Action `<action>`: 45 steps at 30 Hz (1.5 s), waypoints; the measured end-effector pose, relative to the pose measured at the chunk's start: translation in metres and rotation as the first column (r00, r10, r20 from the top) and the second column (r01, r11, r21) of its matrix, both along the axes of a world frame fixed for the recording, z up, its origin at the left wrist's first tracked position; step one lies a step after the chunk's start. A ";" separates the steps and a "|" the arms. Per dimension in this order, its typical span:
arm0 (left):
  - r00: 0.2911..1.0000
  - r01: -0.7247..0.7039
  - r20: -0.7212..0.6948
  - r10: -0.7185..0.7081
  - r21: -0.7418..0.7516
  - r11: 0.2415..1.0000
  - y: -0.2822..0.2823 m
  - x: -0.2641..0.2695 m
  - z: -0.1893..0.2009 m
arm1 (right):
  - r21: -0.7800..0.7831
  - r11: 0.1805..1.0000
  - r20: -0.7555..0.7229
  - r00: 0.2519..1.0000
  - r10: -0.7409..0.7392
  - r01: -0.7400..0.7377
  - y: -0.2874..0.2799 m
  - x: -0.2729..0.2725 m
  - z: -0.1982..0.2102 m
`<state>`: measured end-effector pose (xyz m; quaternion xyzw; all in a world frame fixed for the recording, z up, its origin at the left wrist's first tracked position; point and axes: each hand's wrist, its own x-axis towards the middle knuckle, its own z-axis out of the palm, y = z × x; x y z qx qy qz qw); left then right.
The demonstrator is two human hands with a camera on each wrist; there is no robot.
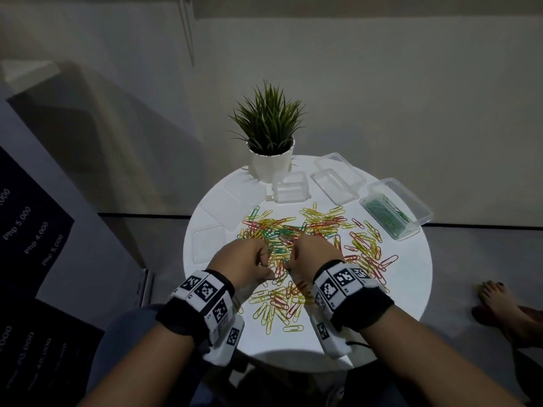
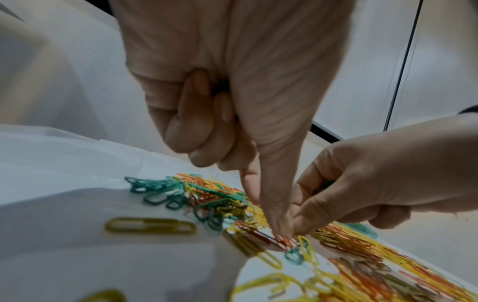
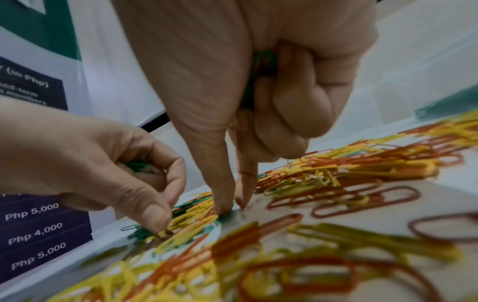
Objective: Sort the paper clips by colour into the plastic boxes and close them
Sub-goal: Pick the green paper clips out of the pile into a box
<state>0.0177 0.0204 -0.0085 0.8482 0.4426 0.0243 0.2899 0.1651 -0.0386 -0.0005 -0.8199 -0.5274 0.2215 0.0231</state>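
Note:
A loose pile of yellow, red and green paper clips (image 1: 296, 230) covers the middle of the round white table (image 1: 411, 304). At the right rim stands an open clear box (image 1: 395, 212) that holds green clips. Both hands hover over the pile, close together. My left hand (image 1: 252, 259) (image 2: 269, 220) keeps green clips (image 3: 139, 165) in its curled fingers while thumb and forefinger reach down into the pile. My right hand (image 1: 308, 254) (image 3: 234, 206) also grips a bunch of green clips (image 3: 261, 67) in its palm, its thumb and forefinger touching the clips below.
Empty clear boxes (image 1: 333, 189) (image 1: 291, 189) (image 1: 339, 168) stand at the back, flat clear lids (image 1: 208, 243) at the left. A potted plant (image 1: 270, 142) stands at the far rim. A person's bare foot (image 1: 499, 306) is on the floor at the right.

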 end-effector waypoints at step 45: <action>0.968 0.185 -0.181 -0.175 0.039 0.982 -0.016 0.019 0.000 | 0.256 0.963 -0.293 0.956 -0.007 0.085 -0.027 0.046 0.016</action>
